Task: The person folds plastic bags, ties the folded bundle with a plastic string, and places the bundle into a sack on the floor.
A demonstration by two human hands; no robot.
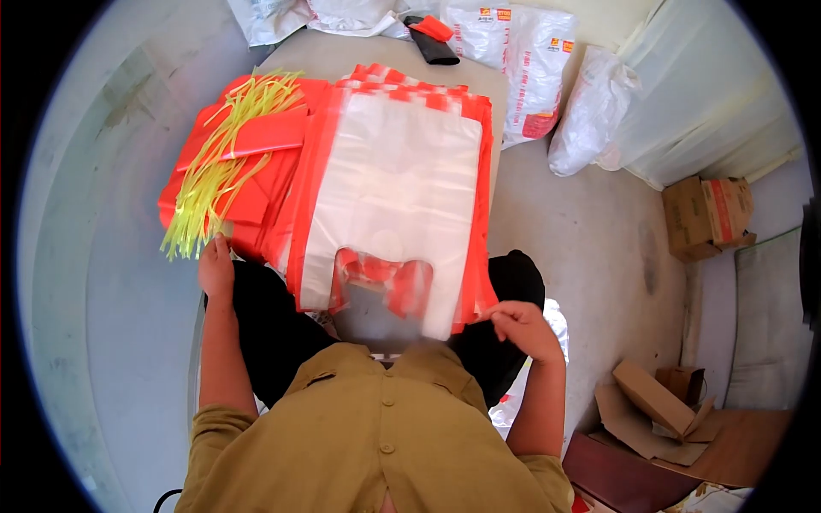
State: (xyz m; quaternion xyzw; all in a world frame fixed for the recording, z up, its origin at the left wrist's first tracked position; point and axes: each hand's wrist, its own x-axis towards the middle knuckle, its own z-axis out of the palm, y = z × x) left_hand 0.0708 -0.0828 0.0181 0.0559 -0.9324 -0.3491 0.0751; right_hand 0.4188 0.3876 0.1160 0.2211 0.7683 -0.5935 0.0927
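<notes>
Bag stack, handle side nearmost, presumably for easy reach; yellow strips left of stack, left hand at their ends, grip unclear; right hand pinching stack's near-right corner.

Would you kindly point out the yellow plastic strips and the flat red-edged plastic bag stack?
Yellow plastic strips (205, 171), head view: bundle's middle.
Flat red-edged plastic bag stack (398, 175), head view: top bag's middle.
</notes>
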